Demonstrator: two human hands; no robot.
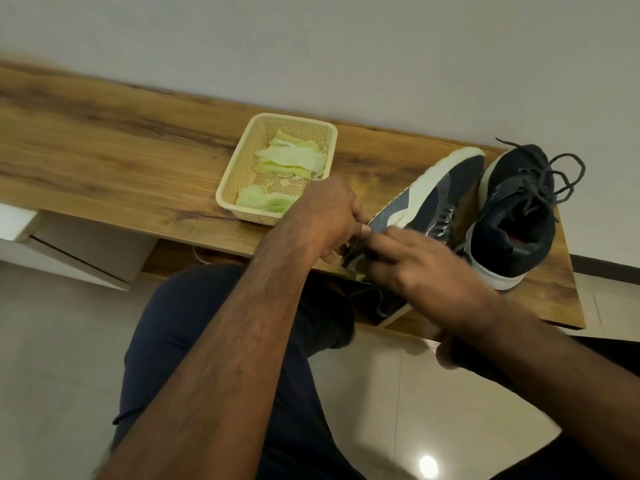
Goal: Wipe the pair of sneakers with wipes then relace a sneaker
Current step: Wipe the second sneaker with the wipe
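Forearms, two, reach from the bottom edge toward the wooden shelf [114,147]; a knee in dark trousers [214,323] sits beneath them.

Item 1: near sneaker [436,195], dark blue with a white sole. It lies tipped on its side at the front edge of the shelf, its heel toward the person and its toe toward the wall. Long axis: a diagonal, from the hands up and to the right. The heel end is hidden under the fingers. Its lace [384,303] dangles in part below the shelf edge.

Item 2: left hand [329,220]. Curled round the heel end from the left, thumb pressed to the side panel, it holds the sneaker steady. Nearer the basket.

Item 3: right hand [415,261]. Blurred. Its fingers lie across the heel and collar from the right, apparently pinching something there; lace or tongue, cannot tell which. Nearer the lace side, so likely the working hand for threading.

Item 4: second sneaker [516,216]. It stands upright just beside the first, to its right, laced, with loose loops at the toe end. No hand touches it.

Item 5: cream plastic basket [239,161]. Left of the sneakers, just beyond the left hand, it holds crumpled pale-green wipes [291,157].

Judgement: wiping looks finished; relacing is under way.
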